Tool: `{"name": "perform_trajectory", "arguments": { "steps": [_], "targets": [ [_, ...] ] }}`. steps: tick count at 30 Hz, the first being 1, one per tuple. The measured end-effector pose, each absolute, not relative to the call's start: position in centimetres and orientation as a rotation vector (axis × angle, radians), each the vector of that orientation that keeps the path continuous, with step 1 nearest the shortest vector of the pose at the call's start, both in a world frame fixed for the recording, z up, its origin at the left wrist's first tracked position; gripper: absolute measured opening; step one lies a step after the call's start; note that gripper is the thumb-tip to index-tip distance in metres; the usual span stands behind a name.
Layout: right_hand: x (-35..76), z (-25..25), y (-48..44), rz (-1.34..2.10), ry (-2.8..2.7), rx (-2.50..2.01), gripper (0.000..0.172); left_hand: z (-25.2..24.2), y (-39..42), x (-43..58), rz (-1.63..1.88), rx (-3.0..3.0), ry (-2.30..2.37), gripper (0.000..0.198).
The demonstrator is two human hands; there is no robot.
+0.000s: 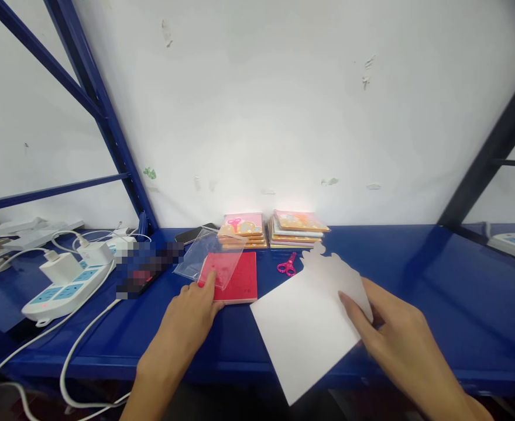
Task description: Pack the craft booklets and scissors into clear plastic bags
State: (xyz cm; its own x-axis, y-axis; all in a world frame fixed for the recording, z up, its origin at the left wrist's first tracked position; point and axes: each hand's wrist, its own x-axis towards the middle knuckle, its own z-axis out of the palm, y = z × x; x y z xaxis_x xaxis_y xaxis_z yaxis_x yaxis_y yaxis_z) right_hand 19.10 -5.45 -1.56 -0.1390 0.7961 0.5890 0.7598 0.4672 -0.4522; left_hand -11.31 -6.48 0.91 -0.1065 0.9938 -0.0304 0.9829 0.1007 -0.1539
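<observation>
On the left, a white power strip [67, 287] has white chargers [77, 260] in it. The left hand [185, 324] rests on a clear plastic bag [209, 254] on a red book [235, 280]. Its fingers are together, but you can't tell if it grips. Stacks of picture books [297, 229] sit behind. Pink scissors [287, 264] lie close by. The right hand [398, 336] pinches a white card shape [310, 324] above the edge of the blue shelf [415, 275].

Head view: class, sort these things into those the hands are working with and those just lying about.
Working with: left hand, red booklet, clear plastic sleeve, right hand, white card cut-out.
Lying about: pink scissors, stacked booklets, power strip.
</observation>
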Motion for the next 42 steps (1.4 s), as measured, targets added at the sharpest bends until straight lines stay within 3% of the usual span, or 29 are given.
{"name": "perform_trajectory", "arguments": {
  "steps": [7, 12, 23, 30, 35, 42],
  "targets": [
    [19.6, -1.1, -6.1, 0.173, -1.825, -1.373, 0.023, 1.4, -6.5, -11.2, 0.165, -2.048, -2.303, 0.062],
    [17.9, -1.9, -5.6, 0.129, -1.895, -1.214, 0.042, 1.0, -6.1, -11.6, 0.113, -2.052, -2.309, 0.065],
    [14.8, -2.3, -4.5, 0.18, -1.934, -1.079, 0.058, 0.9, -6.3, -12.0, 0.102, -2.086, -2.304, 0.063],
    [11.5, -3.8, -2.8, 0.373, -2.129, -1.089, 0.077, 0.4, -6.3, -12.7, 0.043, -2.157, -2.314, 0.06],
    [10.8, -3.5, -2.5, 0.596, -2.177, -0.989, 0.063, 0.4, -7.0, -13.2, 0.028, -2.314, -2.306, 0.042],
    [12.0, -1.3, -2.5, 1.248, -1.977, -0.893, 0.041, 1.2, -6.7, -14.6, 0.021, -2.381, -2.31, 0.033]
  ]
}}
